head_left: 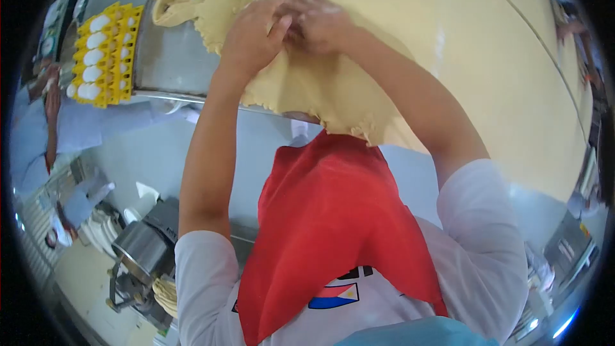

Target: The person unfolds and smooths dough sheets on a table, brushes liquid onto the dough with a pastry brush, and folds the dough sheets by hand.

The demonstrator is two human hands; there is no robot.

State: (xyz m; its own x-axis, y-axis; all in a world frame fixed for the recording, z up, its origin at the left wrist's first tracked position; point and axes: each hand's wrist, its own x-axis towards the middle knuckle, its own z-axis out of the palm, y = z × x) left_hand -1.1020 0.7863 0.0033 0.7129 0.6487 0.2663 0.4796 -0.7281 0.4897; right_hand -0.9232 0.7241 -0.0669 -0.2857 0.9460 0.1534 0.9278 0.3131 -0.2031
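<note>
A wide sheet of pale yellow dough (410,19) covers most of the work table, its edge ragged at the left and front. Both hands meet on this sheet near its left end. My left hand (259,32) is bent over the dough, fingers curled in and closed on it. Close against it, my right hand (323,22) presses into the same spot with its fingers drawn together. Motion smears the fingertips, and what lies between the palms is partly hidden. A loose strip of dough (176,13) curls off to the left of the sheet.
Yellow egg trays (112,54) with several white eggs stand on the metal tabletop (173,57) at the left. A red cloth (339,218) hangs over my chest below the table edge. A person (38,122) is at the far left. A steel mixing bowl (141,250) stands behind.
</note>
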